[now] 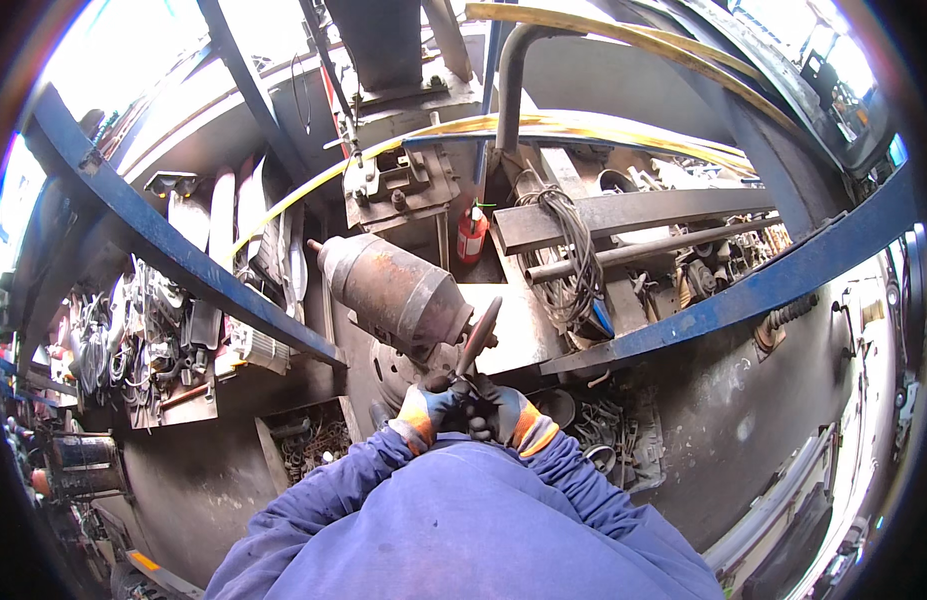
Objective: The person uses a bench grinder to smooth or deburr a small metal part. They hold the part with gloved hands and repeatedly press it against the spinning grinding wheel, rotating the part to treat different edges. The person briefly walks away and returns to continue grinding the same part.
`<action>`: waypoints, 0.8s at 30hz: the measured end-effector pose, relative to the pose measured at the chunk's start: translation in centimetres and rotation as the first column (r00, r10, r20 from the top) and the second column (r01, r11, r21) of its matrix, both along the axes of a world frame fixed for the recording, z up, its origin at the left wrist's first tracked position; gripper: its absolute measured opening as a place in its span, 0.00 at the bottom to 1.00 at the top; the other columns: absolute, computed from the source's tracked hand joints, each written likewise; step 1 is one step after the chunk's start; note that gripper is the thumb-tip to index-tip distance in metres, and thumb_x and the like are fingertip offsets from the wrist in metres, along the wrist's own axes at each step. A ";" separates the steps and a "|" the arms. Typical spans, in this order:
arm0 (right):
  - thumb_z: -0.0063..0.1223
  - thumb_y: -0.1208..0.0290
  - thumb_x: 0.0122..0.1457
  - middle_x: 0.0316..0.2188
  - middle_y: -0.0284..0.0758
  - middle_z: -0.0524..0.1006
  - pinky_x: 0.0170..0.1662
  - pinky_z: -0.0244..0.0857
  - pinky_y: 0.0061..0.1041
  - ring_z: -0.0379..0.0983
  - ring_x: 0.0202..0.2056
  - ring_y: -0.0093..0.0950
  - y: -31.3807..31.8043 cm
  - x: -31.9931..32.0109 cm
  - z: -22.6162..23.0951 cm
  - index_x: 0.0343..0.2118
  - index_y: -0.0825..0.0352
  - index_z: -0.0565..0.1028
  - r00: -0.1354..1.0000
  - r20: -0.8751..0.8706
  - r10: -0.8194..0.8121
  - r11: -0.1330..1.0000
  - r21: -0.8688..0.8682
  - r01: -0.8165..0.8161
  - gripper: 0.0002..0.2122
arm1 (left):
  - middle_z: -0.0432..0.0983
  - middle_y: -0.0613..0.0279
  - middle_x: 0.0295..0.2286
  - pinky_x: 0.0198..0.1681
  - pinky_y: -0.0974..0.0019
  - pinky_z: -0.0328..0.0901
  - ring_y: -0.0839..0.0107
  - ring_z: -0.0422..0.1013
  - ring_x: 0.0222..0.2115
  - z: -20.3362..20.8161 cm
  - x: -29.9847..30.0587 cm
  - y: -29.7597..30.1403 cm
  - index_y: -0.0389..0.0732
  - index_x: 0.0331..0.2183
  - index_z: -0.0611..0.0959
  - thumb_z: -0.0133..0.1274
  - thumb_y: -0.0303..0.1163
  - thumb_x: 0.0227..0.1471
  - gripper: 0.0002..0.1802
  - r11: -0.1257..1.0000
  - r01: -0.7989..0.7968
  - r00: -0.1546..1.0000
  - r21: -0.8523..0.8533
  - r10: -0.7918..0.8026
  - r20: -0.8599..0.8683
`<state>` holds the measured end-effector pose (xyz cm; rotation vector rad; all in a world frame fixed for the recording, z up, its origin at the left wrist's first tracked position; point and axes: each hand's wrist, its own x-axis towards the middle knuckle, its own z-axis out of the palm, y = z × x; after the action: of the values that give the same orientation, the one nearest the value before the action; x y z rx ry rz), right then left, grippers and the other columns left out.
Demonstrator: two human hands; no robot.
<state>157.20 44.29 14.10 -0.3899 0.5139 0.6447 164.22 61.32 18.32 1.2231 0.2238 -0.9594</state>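
Both my hands wear dark gloves with orange and grey cuffs and meet close in front of my body. My left hand [435,404] has its fingers curled inward, around a small dark piece that I cannot make out. My right hand [495,404] closes in from the other side, its fingers also bent. Just beyond them stands a brown disc [480,336], seen nearly edge-on, its lower end close to my fingers. It sits at the near end of a worn, rusty motor [395,288]. Whether the held piece touches the disc cannot be told.
Blue steel beams [198,262] cross on both sides. A red fire extinguisher [471,236] stands behind the motor. Coiled cable [573,255] hangs over metal bars at right. Trays of metal parts [308,440] flank me on the floor, and a yellow hose [543,124] arcs overhead.
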 end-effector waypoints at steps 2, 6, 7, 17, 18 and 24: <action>0.52 0.51 0.61 0.25 0.29 0.72 0.21 0.55 0.23 0.63 0.21 0.21 -0.7 -0.1 -0.6 0.40 0.58 0.73 0.998 0.037 0.057 0.996 0.066 -0.059 0.15 | 0.77 0.62 0.25 0.29 0.66 0.70 0.71 0.74 0.24 -0.6 0.1 -0.2 0.37 0.36 0.81 0.60 0.36 0.54 0.13 0.999 0.030 1.000 0.029 -0.030 0.009; 0.54 0.53 0.60 0.25 0.28 0.73 0.19 0.60 0.24 0.68 0.21 0.21 0.1 0.3 1.7 0.40 0.60 0.73 0.999 -0.012 0.052 0.943 -0.328 -0.053 0.15 | 0.78 0.62 0.26 0.28 0.66 0.68 0.72 0.73 0.24 -0.3 0.0 -0.1 0.36 0.38 0.81 0.59 0.36 0.55 0.14 0.999 0.033 0.999 0.010 -0.032 -0.028; 0.54 0.55 0.61 0.24 0.29 0.73 0.20 0.61 0.24 0.67 0.21 0.22 0.7 0.5 1.8 0.39 0.61 0.73 1.000 0.007 0.022 0.940 -0.340 -0.019 0.14 | 0.78 0.62 0.27 0.29 0.67 0.68 0.73 0.73 0.25 -0.4 -0.1 0.0 0.36 0.38 0.82 0.59 0.36 0.55 0.14 0.999 0.017 1.000 0.028 -0.016 -0.015; 0.53 0.62 0.62 0.23 0.29 0.72 0.23 0.63 0.26 0.67 0.21 0.24 1.0 0.3 1.0 0.36 0.61 0.73 0.999 0.045 0.016 0.962 -0.272 -0.003 0.08 | 0.78 0.64 0.28 0.31 0.71 0.67 0.76 0.71 0.27 -0.3 0.0 0.2 0.35 0.41 0.82 0.59 0.36 0.55 0.15 0.990 0.024 0.990 0.136 -0.042 0.135; 0.54 0.59 0.62 0.22 0.29 0.72 0.22 0.63 0.26 0.67 0.21 0.24 0.5 0.5 0.6 0.35 0.60 0.73 0.999 0.018 0.049 0.985 -0.164 -0.046 0.10 | 0.78 0.64 0.28 0.31 0.70 0.67 0.76 0.71 0.27 -0.2 0.0 0.1 0.35 0.41 0.82 0.59 0.36 0.55 0.15 0.985 0.045 0.990 0.166 -0.066 0.123; 0.56 0.61 0.60 0.29 0.31 0.76 0.30 0.70 0.30 0.73 0.26 0.26 1.1 0.1 0.7 0.41 0.62 0.75 0.998 0.030 -0.051 0.969 -0.239 0.056 0.11 | 0.78 0.64 0.27 0.28 0.67 0.67 0.74 0.71 0.24 0.7 -0.5 -0.1 0.34 0.41 0.81 0.59 0.34 0.54 0.15 0.999 -0.051 0.995 -0.007 0.051 -0.087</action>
<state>157.31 45.39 14.76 -0.6094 0.5806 0.5262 163.75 61.21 18.99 1.1634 0.3178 -0.9692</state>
